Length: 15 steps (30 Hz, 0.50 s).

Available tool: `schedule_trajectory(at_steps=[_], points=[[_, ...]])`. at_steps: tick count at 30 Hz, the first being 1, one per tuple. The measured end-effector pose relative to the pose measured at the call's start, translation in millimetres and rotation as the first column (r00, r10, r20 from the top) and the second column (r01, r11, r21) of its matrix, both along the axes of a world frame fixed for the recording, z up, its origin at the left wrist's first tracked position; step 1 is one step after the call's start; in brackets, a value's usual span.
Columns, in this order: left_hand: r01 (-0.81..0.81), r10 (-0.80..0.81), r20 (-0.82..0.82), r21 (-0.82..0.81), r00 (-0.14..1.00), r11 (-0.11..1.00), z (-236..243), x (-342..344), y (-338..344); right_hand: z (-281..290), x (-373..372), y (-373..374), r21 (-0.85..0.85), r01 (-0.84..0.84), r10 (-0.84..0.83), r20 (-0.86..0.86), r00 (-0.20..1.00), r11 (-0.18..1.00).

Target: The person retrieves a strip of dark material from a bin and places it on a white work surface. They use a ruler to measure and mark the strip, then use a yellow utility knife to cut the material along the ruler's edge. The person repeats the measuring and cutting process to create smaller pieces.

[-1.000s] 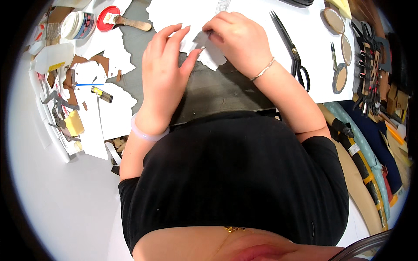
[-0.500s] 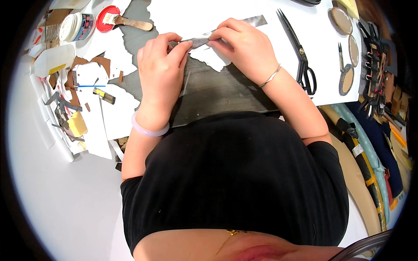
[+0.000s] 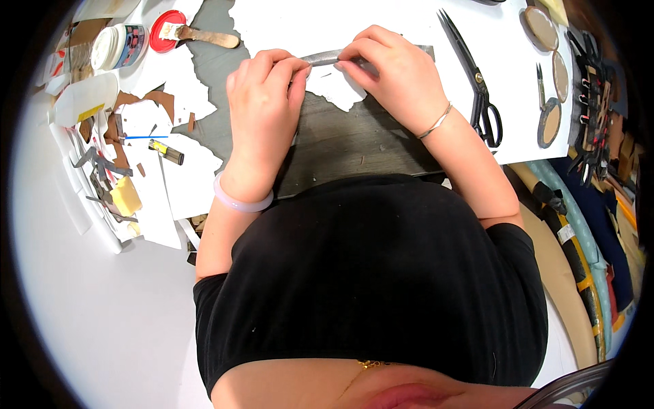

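A narrow dark grey strip (image 3: 323,58) runs between my two hands, slightly bowed, above torn white paper on the dark table. My left hand (image 3: 267,92) pinches it near its left part, with thumb and fingers closed. The thumb and fingers of my right hand (image 3: 392,71) grip it farther right. Past the right hand's fingers, the strip's free end (image 3: 427,51) shows. Its left end is hidden behind my left hand. Long black scissors (image 3: 477,78) lie partly open to the right of my right hand.
At the left stand an open white jar (image 3: 119,46) and a red lid (image 3: 167,31) carrying a brush (image 3: 211,37). A lighter (image 3: 166,152), a yellow block (image 3: 126,197) and scraps lie below. Oval pieces (image 3: 549,123) lie right, beside a rack of black-handled clips (image 3: 589,102).
The strip, folded or twisted between my fingers before, now stretches straighter as a slim band. My hands sit a little farther right in the picture, and so does the whole scene.
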<state>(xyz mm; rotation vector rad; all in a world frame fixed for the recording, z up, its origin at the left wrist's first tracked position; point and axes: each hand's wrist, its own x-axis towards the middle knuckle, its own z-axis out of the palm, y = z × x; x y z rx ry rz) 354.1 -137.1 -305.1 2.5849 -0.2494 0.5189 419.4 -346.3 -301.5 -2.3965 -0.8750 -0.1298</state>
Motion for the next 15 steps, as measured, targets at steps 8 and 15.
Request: schedule_trajectory(at_steps=[8, 15], points=[[-0.041, 0.03, -0.108, -0.101, 0.994, 0.994, -4.4, 1.0, 0.5, 3.6, 1.3, -11.3, -0.012, 0.11, -0.111, -0.179, 0.978, 0.994], [-0.105, 0.083, -0.15, -0.151, 0.985, 0.983, -6.9, 0.7, -0.1, 7.5, 5.8, -8.2, 0.005, 0.138, -0.132, -0.261, 0.956, 0.99]])
